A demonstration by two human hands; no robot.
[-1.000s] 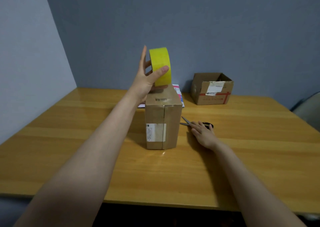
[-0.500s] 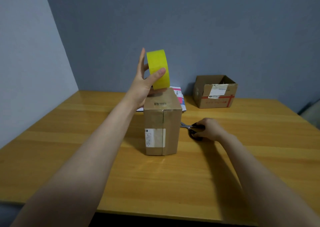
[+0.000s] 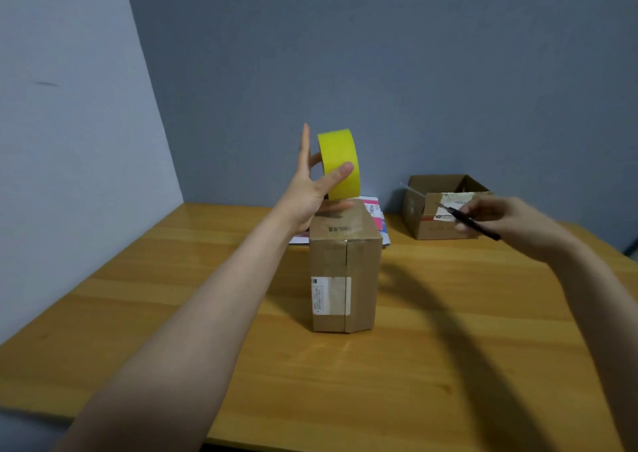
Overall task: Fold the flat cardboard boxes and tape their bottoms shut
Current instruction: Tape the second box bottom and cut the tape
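Note:
A folded brown cardboard box (image 3: 345,279) stands upright in the middle of the wooden table (image 3: 431,365), with a white label on its near face. My left hand (image 3: 310,189) holds a yellow tape roll (image 3: 340,163) on edge just above the box's top, thumb across the roll's face. My right hand (image 3: 507,220) is raised to the right of the box and grips black-handled scissors (image 3: 469,222), blades pointing left towards the box.
A second open cardboard box (image 3: 445,206) with a red-and-white label sits at the back right. Flat white and pink printed sheets (image 3: 374,216) lie behind the standing box. Walls close the left and back sides.
My right hand closed on the scissors lying right of the box and lifted them off the table, up and to the right. The left hand kept the tape roll above the box.

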